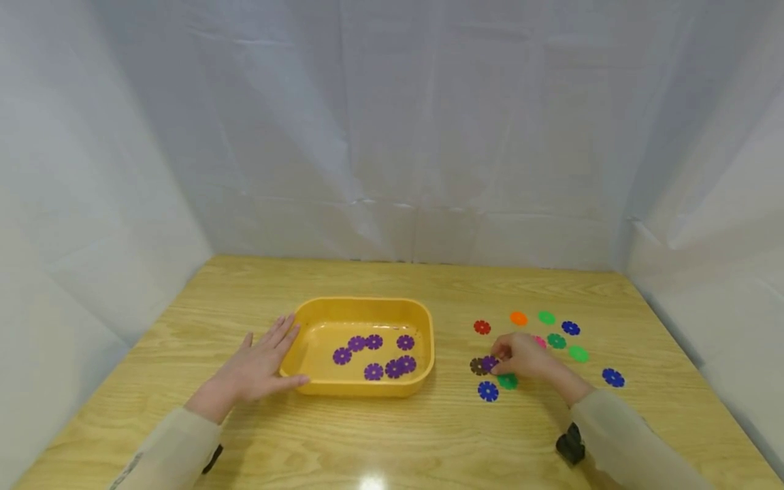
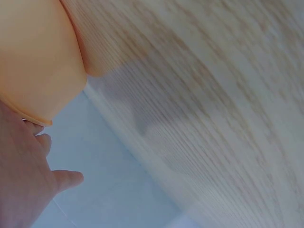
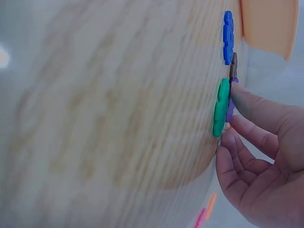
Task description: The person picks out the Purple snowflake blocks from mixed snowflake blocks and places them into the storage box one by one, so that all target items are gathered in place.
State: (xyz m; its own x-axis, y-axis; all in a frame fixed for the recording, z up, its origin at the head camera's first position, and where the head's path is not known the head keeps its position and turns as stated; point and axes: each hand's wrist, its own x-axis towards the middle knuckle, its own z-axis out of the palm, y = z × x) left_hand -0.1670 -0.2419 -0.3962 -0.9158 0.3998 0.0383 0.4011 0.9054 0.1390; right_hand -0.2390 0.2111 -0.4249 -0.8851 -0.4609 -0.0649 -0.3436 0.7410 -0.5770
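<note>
My left hand (image 1: 260, 371) rests with straight fingers on the left rim of a yellow plastic tub (image 1: 361, 389), thumb at its near corner. Inside lie several purple notched discs (image 1: 341, 356), some overlapping. To the right of the tub, my right hand (image 1: 527, 355) pinches another purple disc (image 3: 231, 111) between thumb and fingers, low over the table. That disc overlaps a brown disc (image 1: 476, 367). Touching or close to them are a green disc (image 1: 508, 382) and a blue disc (image 1: 488, 391). The right hand partly covers a pink disc (image 1: 540, 341).
Beyond and beside the right hand lie a red disc (image 1: 482, 327), an orange disc (image 1: 518, 318), light green discs (image 1: 578, 354), a green disc (image 1: 556, 341) and blue discs (image 1: 613, 378). White sheeting (image 1: 392, 136) encloses the wooden table (image 1: 343, 442) at back and sides.
</note>
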